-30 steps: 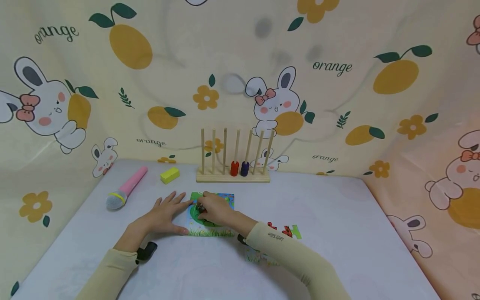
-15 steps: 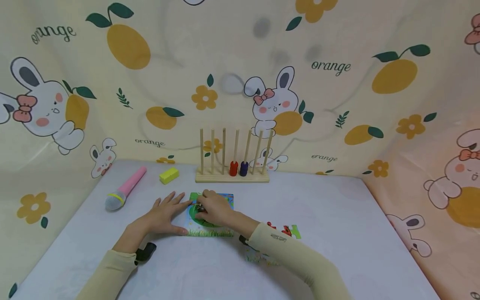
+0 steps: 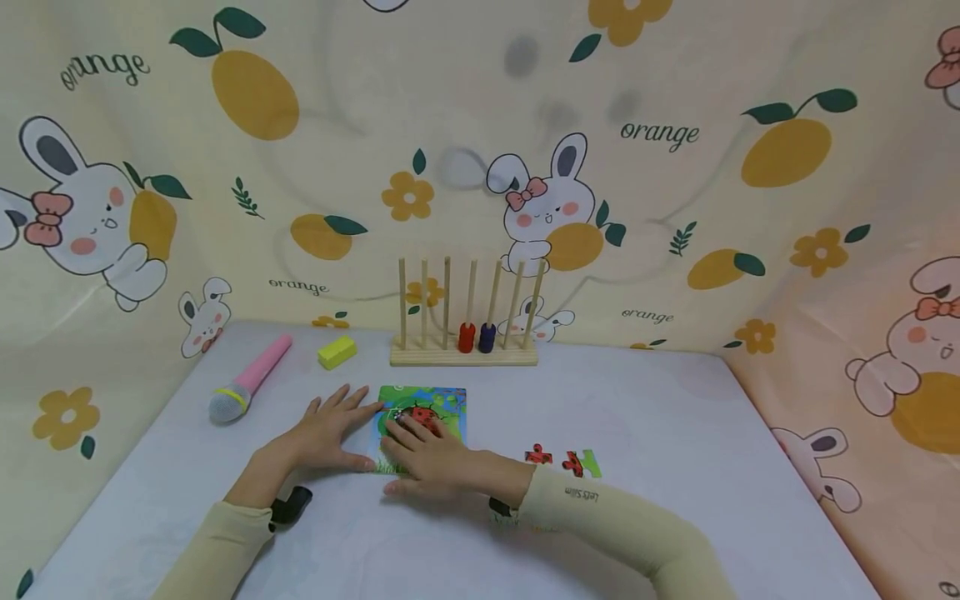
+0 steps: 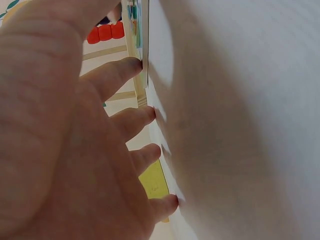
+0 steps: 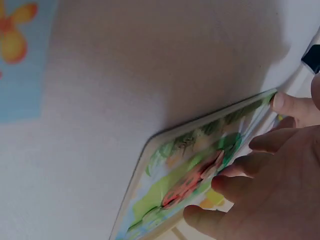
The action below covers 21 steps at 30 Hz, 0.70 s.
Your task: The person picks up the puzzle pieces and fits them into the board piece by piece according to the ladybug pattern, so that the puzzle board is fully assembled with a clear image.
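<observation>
A square jigsaw puzzle [image 3: 450,402] with a red ladybug on a green leaf lies mid-table. Fingers spread, my left hand [image 3: 322,437] rests at its left edge; in the left wrist view one fingertip [image 4: 135,64] meets the board's side. Across the puzzle's lower part lies my right hand [image 3: 431,460], fingers extended and hiding that area. The right wrist view shows those fingers close over the ladybug picture [image 5: 187,185]. Loose puzzle pieces lie to the right: a red one [image 3: 537,454] and a red-and-green one [image 3: 588,463]. Another printed piece is mostly hidden under the right forearm.
Behind the puzzle stands a wooden peg rack [image 3: 463,357] with red beads [image 3: 467,337] and dark blue beads [image 3: 487,337]. A yellow block [image 3: 337,352] and a pink toy microphone [image 3: 255,375] lie at the back left. A patterned cloth hangs behind the table.
My right hand's bent fingers have straightened, and the hand has slid toward me over the puzzle, uncovering the ladybug. More of the loose red pieces now shows. The left hand stays in place.
</observation>
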Motion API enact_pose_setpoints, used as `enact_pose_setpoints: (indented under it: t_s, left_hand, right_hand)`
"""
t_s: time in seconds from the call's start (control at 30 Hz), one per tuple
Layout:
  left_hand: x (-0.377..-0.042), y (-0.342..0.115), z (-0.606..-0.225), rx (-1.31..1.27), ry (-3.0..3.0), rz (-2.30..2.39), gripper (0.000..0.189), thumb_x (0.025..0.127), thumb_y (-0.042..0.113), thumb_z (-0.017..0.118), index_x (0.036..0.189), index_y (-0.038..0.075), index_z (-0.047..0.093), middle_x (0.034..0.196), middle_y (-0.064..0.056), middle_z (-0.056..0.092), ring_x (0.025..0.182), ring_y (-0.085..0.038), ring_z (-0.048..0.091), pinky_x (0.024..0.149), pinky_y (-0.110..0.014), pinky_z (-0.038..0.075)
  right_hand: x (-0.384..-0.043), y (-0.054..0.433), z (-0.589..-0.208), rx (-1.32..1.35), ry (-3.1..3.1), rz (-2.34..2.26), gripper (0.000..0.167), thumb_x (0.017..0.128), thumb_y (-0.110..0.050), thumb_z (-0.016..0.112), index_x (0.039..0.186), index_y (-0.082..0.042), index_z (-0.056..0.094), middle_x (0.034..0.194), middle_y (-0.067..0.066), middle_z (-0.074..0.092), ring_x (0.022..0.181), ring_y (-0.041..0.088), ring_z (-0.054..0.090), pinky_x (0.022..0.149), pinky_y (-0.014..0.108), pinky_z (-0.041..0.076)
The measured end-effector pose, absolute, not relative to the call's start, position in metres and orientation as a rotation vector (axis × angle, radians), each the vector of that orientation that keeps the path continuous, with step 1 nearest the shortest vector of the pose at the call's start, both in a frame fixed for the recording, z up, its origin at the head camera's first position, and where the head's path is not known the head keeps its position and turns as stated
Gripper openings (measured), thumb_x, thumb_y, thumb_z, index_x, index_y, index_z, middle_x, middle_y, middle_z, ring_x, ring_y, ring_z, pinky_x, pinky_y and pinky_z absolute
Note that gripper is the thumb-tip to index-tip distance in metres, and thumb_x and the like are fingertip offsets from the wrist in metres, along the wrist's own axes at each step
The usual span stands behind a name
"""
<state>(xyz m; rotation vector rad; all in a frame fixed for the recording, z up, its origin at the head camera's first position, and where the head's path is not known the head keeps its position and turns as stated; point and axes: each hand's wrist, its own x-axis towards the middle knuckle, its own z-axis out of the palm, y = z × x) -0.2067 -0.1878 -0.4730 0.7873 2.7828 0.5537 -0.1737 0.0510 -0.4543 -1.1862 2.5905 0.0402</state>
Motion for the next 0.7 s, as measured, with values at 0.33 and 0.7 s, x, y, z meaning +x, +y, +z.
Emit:
enact_pose_setpoints:
  t_s: [0.33, 0.7]
  left_hand:
    - [-0.2068, -0.1881, -0.4749, 0.801, 2.79, 0.567, 0.1, 0.075, 0.067, 0.074, 0.153, 0.013, 0.042, 0.16, -0.025, 0.026, 0.145, -0.054, 0.013, 0.103, -0.082, 0.01]
    - [-0.2064, -0.1882, -0.4736, 0.81, 2.788, 0.562, 0.099, 0.076, 0.065, 0.075, 0.152, 0.012, 0.042, 0.159, -0.026, 0.026, 0.145, -0.054, 0.013, 0.103, -0.082, 0.01]
  right_hand:
    - [-0.1689, 0.0504, -0.4507, -1.109, 2.587, 0.013, 0.075, 0.1, -0.062, 0.036, 0.161, -0.021, 0.021, 0.168, 0.002, 0.009, 0.153, 0.025, 0.006, 0.116, 0.062, 0.019]
    - [-0.1728, 0.0492, -0.4518, -1.094, 2.573, -0.003, 0.076, 0.1, -0.062, 0.037, 0.16, -0.018, 0.022, 0.167, 0.002, 0.009, 0.153, 0.025, 0.005, 0.117, 0.063, 0.014]
